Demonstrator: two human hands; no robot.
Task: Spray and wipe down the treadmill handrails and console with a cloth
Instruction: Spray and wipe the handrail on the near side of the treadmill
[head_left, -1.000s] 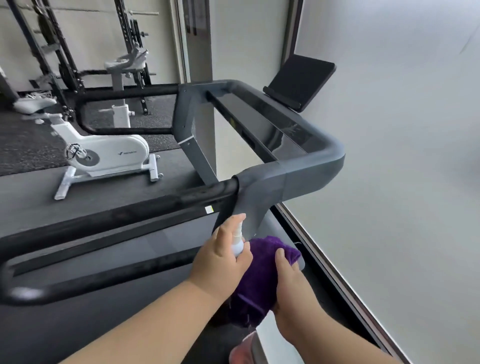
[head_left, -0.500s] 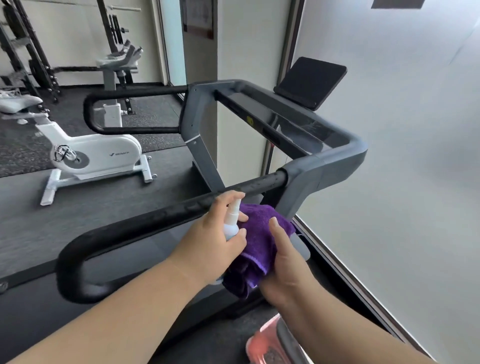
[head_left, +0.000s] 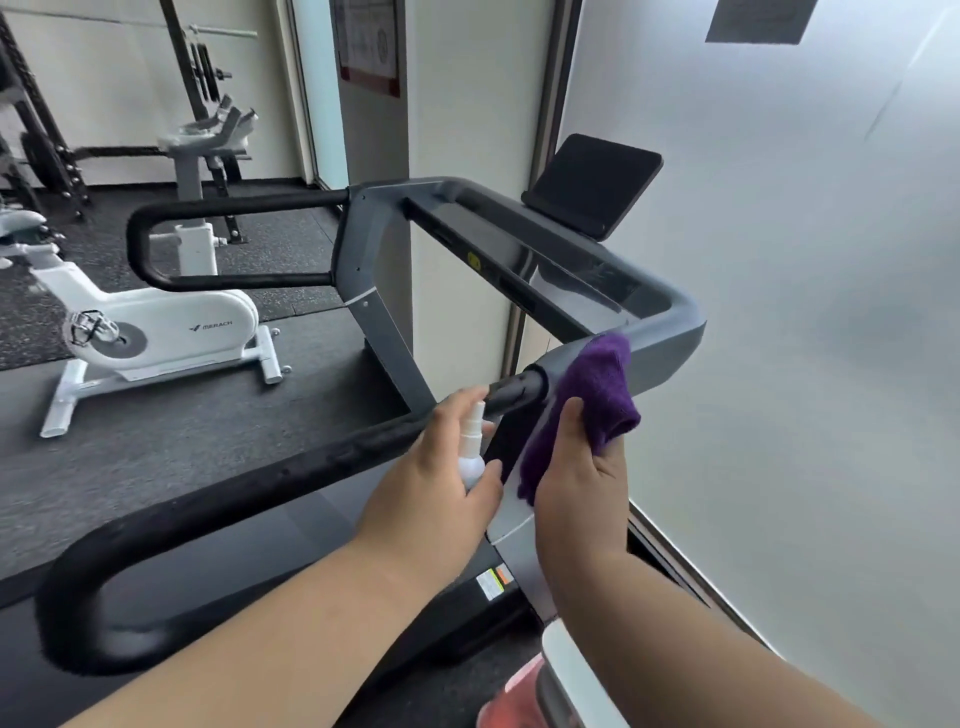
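Bare forearms, no sleeves, left hand, right hand

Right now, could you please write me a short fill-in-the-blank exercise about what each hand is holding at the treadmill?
1. The left hand holds a small white ____ bottle.
2. The right hand holds a cloth whose colour is ____.
3. The cloth lies against the grey corner of the treadmill frame, just past the end of the ____ foam handrail.
4. The exercise bike on the floor behind is ____ in colour.

Missing words: spray; purple; black; white
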